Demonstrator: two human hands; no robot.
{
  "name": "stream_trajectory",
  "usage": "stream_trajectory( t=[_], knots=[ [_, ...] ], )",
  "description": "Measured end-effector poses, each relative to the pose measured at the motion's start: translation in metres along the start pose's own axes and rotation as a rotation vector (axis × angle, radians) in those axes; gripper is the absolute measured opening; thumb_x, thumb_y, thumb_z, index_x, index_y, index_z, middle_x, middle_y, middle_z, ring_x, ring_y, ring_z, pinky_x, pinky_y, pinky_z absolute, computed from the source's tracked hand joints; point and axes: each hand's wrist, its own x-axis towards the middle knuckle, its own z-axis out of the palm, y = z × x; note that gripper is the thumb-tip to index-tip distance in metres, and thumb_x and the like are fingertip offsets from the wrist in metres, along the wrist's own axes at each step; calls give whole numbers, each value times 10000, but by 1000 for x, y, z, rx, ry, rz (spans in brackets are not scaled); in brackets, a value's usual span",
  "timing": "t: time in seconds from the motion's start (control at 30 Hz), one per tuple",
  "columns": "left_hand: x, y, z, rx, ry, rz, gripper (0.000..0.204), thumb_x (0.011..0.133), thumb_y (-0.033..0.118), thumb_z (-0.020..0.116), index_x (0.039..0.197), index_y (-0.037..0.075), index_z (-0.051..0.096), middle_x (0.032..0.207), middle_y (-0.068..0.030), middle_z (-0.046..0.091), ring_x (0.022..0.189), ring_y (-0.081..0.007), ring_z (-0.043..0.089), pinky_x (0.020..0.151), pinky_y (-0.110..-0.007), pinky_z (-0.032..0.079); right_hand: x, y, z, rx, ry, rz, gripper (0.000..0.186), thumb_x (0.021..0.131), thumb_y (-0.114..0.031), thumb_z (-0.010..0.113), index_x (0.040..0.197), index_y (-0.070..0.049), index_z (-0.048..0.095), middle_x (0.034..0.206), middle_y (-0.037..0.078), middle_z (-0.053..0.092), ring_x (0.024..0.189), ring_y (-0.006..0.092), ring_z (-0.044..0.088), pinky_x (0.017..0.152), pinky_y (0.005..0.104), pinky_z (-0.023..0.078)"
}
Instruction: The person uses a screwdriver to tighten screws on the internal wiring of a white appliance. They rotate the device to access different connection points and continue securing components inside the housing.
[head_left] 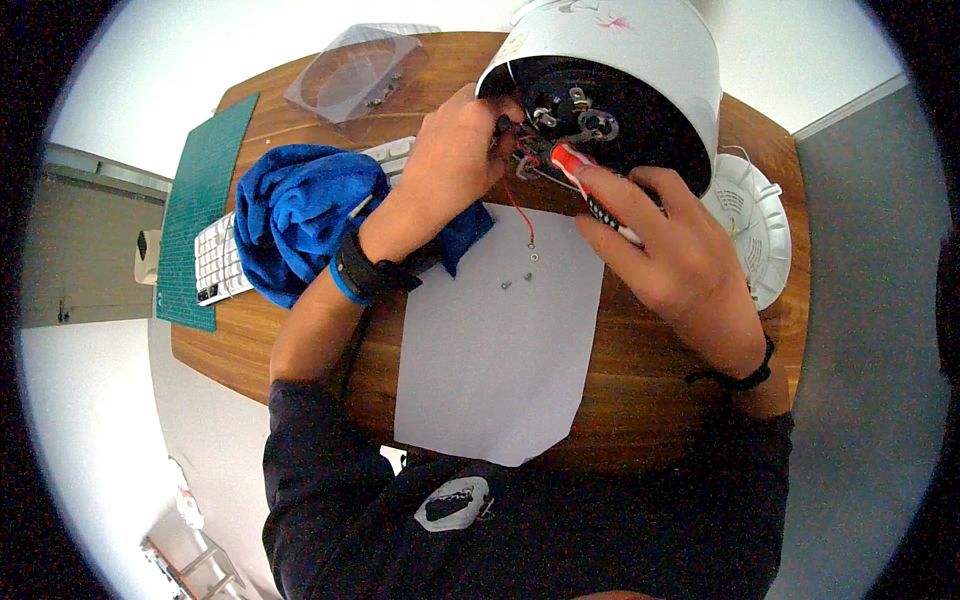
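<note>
A white cylindrical appliance (625,45) lies tipped on its side on the table, its dark open base toward me with metal fittings and wires inside. My left hand (462,145) is closed at the left rim of this opening, fingers pinched among the wires; what exactly they hold is hidden. My right hand (675,240) grips red, white and black pliers (603,210), their jaws among the wires beside my left fingertips. A thin red wire (518,208) hangs from the opening, its ring end over a white paper sheet (490,370). Small screws (507,286) lie on that sheet.
Left of my left forearm a crumpled blue cloth (305,215) covers part of a white keyboard (215,260). A green cutting mat (205,180) lies at the table's left edge. Farther back is a clear plastic tray (350,75). A white round cover (765,235) rests at the right.
</note>
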Motion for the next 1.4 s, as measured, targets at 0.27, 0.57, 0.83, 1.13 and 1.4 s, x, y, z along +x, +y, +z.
stream_trajectory(
  t=[0.27,0.57,0.83,1.13,1.4],
  knots=[
    [0,-1,-3,15,-87,-61,405,792,20,774,1174,125,688,1119,-212,684,1046,-455,673,894,-505,559,-1,-6,9,90,123,82,275,782,-55,811,1045,3,752,1246,80,708,1052,348,679,812,406,626],
    [-1,2,-1,28,42,54,216,842,39,746,1055,48,711,1038,-259,677,957,-478,687,819,-540,576,2,-2,2,-27,40,-88,372,815,-56,782,1186,-67,758,1303,74,689,1117,308,664,871,395,620],
    [-1,-9,5,37,-40,-7,456,758,50,808,1189,141,691,1086,-207,700,1037,-466,675,877,-529,564,4,-2,8,-101,73,2,290,824,-161,718,1110,-120,721,1425,71,608,1193,295,628,909,361,606],
    [-2,-4,-2,63,-81,-33,426,797,45,770,1210,123,700,1110,-215,697,1069,-470,661,886,-532,557,8,0,8,-90,83,81,283,835,-136,751,1115,-156,719,1335,63,640,1025,248,671,756,332,621],
    [-2,-5,2,47,-66,-37,361,830,73,763,1189,106,737,1106,-215,711,1063,-466,673,908,-528,563,5,4,15,-33,134,-77,310,817,-131,756,1126,-147,735,1355,69,650,1175,281,648,894,375,600]
  ],
)
